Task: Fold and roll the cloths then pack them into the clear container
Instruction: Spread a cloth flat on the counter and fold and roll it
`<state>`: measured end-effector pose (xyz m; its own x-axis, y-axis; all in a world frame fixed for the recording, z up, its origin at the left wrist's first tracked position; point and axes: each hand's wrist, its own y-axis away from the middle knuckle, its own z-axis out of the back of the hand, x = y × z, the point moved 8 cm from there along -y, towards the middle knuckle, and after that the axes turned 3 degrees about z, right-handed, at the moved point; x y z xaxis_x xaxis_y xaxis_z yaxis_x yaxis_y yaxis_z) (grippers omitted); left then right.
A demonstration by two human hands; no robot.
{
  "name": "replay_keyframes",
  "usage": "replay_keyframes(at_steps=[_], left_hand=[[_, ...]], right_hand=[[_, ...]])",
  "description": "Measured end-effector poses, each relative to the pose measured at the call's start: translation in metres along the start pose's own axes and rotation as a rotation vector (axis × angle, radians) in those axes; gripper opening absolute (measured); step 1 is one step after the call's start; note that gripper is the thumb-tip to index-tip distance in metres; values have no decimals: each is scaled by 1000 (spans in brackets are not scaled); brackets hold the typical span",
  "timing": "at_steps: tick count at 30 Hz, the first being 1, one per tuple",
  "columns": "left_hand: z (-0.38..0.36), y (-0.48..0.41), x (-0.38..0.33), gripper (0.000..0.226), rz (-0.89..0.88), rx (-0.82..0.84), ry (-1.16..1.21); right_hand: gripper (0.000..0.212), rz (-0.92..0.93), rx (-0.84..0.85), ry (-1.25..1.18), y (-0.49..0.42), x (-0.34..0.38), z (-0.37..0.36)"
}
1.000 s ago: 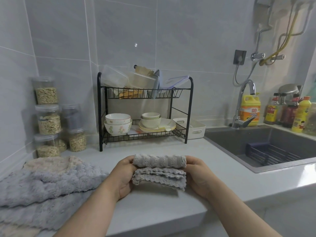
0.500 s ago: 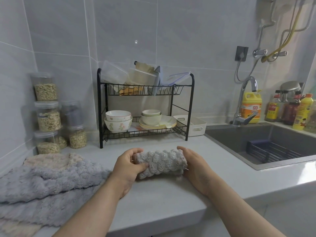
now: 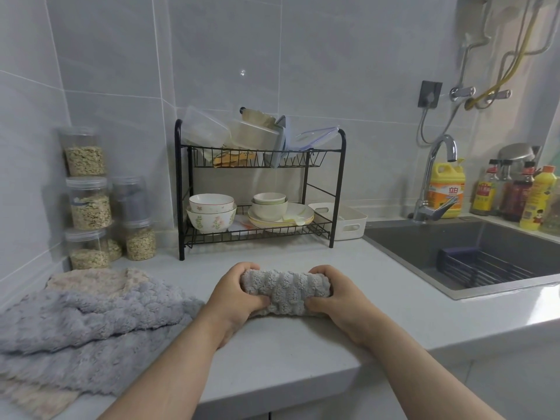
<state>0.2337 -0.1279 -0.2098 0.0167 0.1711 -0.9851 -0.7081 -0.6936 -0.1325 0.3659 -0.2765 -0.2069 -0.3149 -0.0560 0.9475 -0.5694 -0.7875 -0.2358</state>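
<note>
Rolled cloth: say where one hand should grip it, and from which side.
Grip the rolled cloth round its middle, from above, fingers behind and thumb in front. It is a short cylinder lying left to right, and the middle is the bare stretch between the left hand and right hand, which hold its ends. A wrap there should keep it from unrolling.

Two bare forearms (image 3: 169, 368), left grip (image 3: 233, 295) bare, right grip (image 3: 336, 301) bare

- Grey tiled wall (image 3: 212, 56) across upper frame.
- Pale grey countertop (image 3: 288, 353) lower centre, running left to right.
- Dark sink (image 3: 424, 247) at right, chrome faucet (image 3: 428, 183) behind.
- Black two-tier dish rack (image 3: 257, 236) centre.
- Stacked jars (image 3: 88, 201) left.
- Bottles (image 3: 539, 201) far right.
</note>
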Motion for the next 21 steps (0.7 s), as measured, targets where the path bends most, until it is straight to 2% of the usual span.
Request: replay_keyframes(at_steps=[3,5,7,14,21], left_hand=[[4,-3,1,46,54,-19,209],[9,-5,4,44,75,-69,263],[12,-5,5,42,81,-102,275],[9,-3,3,45,83,-117,244],[8,-7,4,44,105,-136,184]], right_hand=[[37,1,-55,-175,-2,-2,5],[37,-18,-89,-327,-4,-4,8],[36,-23,-115,-371,-5,-5,10],[32,-26,-132,-336,-5,-4,8],[36,-30,-156,-151,-8,-3,15]])
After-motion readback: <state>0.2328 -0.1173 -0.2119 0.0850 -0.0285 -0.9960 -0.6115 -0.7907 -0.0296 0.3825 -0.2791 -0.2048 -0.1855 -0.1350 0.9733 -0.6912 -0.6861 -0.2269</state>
